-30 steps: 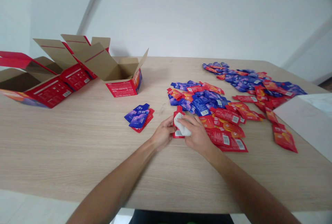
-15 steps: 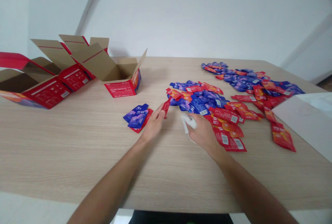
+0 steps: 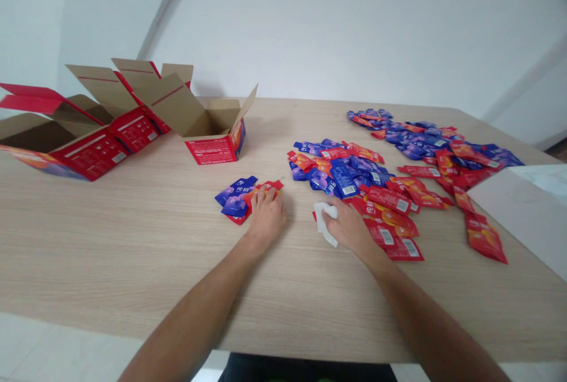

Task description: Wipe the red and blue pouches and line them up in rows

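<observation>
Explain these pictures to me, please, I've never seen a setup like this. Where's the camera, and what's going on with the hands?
There's no machine here, just a person's two bare hands. Every picture comes from one camera worn on the head, looking forward and down. On the wooden table, open cardboard boxes stand at the left, and loose heaps of red and blue pouches lie at the middle and right. The right hand holds a crumpled white cloth, or perhaps a tissue. The left hand has its fingers on a red-and-orange pouch beside blue ones; I can't tell whether it's gripping.
</observation>
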Tool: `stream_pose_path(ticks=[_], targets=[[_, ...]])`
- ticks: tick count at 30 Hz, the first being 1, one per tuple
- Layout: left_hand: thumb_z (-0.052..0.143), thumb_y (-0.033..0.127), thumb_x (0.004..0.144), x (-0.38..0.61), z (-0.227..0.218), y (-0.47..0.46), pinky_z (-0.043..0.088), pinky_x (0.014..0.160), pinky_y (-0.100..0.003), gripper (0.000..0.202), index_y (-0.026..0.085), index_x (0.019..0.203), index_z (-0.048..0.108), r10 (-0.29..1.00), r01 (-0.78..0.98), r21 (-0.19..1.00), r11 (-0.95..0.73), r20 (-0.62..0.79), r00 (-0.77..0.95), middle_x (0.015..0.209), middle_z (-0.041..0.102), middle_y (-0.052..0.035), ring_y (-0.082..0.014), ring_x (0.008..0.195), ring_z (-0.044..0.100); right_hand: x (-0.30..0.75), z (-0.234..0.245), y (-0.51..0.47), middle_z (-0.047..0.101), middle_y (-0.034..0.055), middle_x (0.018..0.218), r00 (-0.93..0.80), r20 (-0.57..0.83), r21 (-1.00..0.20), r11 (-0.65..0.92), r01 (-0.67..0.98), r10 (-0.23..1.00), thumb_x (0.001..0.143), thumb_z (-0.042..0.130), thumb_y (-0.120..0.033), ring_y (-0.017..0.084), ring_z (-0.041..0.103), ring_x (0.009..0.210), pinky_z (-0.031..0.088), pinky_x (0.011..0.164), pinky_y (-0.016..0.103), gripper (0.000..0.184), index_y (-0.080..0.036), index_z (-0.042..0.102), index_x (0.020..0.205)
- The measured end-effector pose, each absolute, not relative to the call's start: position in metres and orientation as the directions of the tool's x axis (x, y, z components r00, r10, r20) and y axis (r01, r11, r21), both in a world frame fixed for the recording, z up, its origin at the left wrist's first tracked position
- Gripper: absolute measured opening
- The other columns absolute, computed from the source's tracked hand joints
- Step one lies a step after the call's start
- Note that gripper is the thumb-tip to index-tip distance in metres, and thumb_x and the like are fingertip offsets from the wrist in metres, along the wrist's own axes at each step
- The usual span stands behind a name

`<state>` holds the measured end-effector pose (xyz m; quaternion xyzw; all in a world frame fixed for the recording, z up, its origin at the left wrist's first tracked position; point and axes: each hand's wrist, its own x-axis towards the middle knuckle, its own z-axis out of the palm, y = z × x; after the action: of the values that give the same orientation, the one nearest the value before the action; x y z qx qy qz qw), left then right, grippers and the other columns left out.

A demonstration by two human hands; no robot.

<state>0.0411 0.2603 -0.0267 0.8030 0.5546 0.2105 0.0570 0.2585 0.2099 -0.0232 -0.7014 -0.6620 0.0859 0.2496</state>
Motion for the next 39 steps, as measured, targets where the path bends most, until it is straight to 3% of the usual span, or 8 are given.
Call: stream_pose_path(ticks=[6, 12, 17, 20, 25, 30, 34, 39], targets=[[0.044, 0.024, 0.093, 0.049, -0.024, 0.258, 0.033, 0.108, -0.051, 0.029, 0.016, 0.097, 0.072, 0.913, 0.777, 0.48, -0.407, 0.223, 0.341, 0.12, 0.065, -0.0194, -0.0343, 0.12, 0.052, 0.246, -0.012, 0.202, 0.072, 0.0023, 0.083, 0.053, 0.172, -0.789, 0.106, 0.605, 0.984, 0.088, 0.057, -0.04, 0.02, 0.065, 0.073, 0.046, 0.064, 0.03, 0.022, -0.021, 0.065, 0.096], [0.075, 0.05, 0.073, 0.057, -0.027, 0.249, 0.027, 0.112, -0.052, 0.035, 0.02, 0.091, 0.071, 0.907, 0.63, 0.661, -0.409, 0.221, 0.358, 0.115, 0.065, -0.0161, -0.0393, 0.121, 0.047, 0.253, -0.012, 0.206, 0.072, 0.0063, 0.092, 0.293, 0.249, -0.772, 0.006, 0.635, 0.923, 0.086, 0.055, -0.042, 0.025, 0.066, 0.083, 0.047, 0.071, 0.035, 0.028, -0.02, 0.064, 0.101], [0.079, 0.046, 0.069, 0.062, -0.03, 0.244, 0.031, 0.106, -0.055, 0.034, 0.019, 0.086, 0.067, 0.905, 0.683, 0.6, -0.416, 0.197, 0.378, 0.109, 0.063, -0.0188, -0.0429, 0.119, 0.047, 0.251, -0.013, 0.207, 0.073, 0.0069, 0.09, 0.298, 0.226, -0.76, -0.024, 0.65, 0.927, 0.085, 0.056, -0.04, 0.026, 0.067, 0.081, 0.049, 0.072, 0.036, 0.027, -0.021, 0.065, 0.102], [0.082, 0.038, 0.064, 0.058, -0.026, 0.247, 0.041, 0.094, -0.048, 0.034, 0.02, 0.084, 0.062, 0.944, 0.643, 0.7, -0.312, 0.152, 0.293, 0.096, 0.064, -0.013, -0.0359, 0.103, 0.056, 0.248, -0.013, 0.206, 0.073, 0.0071, 0.092, 0.299, 0.223, -0.769, -0.02, 0.639, 0.928, 0.085, 0.057, -0.04, 0.025, 0.068, 0.082, 0.051, 0.072, 0.037, 0.029, -0.021, 0.065, 0.105], [0.071, 0.042, 0.078, 0.058, -0.014, 0.25, 0.047, 0.071, -0.032, 0.029, 0.02, 0.091, 0.059, 0.98, 0.122, 0.993, 0.005, -0.029, 0.197, 0.081, 0.063, -0.0022, -0.0194, 0.073, 0.06, 0.244, -0.011, 0.2, 0.071, 0.0099, 0.11, 0.233, 0.406, -0.745, 0.172, 0.645, 0.883, 0.088, 0.058, -0.037, 0.027, 0.067, 0.099, 0.053, 0.088, 0.041, 0.033, -0.021, 0.063, 0.116], [0.066, 0.018, 0.077, 0.064, -0.008, 0.249, 0.052, 0.075, -0.028, 0.031, 0.017, 0.108, 0.064, 0.922, -0.484, 0.81, 0.331, -0.168, 0.35, 0.093, 0.072, -0.0053, -0.0169, 0.079, 0.067, 0.234, -0.018, 0.193, 0.06, 0.0116, 0.133, -0.138, 0.56, -0.585, 0.508, 0.632, 0.817, 0.081, 0.06, -0.015, 0.026, 0.057, 0.121, 0.048, 0.103, 0.042, 0.048, -0.022, 0.059, 0.129], [0.064, 0.004, 0.067, 0.061, -0.008, 0.249, 0.051, 0.071, -0.024, 0.052, 0.016, 0.118, 0.066, 0.883, -0.515, 0.764, 0.388, -0.149, 0.445, 0.097, 0.074, -0.0077, -0.0154, 0.076, 0.067, 0.228, -0.03, 0.193, 0.057, 0.0103, 0.139, -0.383, 0.509, -0.484, 0.624, 0.613, 0.771, 0.071, 0.056, -0.001, 0.028, 0.054, 0.121, 0.048, 0.103, 0.045, 0.065, -0.022, 0.059, 0.132], [0.062, -0.001, 0.063, 0.063, -0.012, 0.246, 0.051, 0.071, -0.024, 0.064, 0.016, 0.125, 0.066, 0.85, -0.496, 0.777, 0.388, -0.092, 0.519, 0.096, 0.075, -0.0081, -0.0153, 0.075, 0.068, 0.236, -0.031, 0.196, 0.056, 0.0085, 0.141, -0.274, 0.563, -0.458, 0.571, 0.681, 0.779, 0.072, 0.053, 0.002, 0.029, 0.052, 0.12, 0.048, 0.102, 0.046, 0.07, -0.022, 0.056, 0.138]])
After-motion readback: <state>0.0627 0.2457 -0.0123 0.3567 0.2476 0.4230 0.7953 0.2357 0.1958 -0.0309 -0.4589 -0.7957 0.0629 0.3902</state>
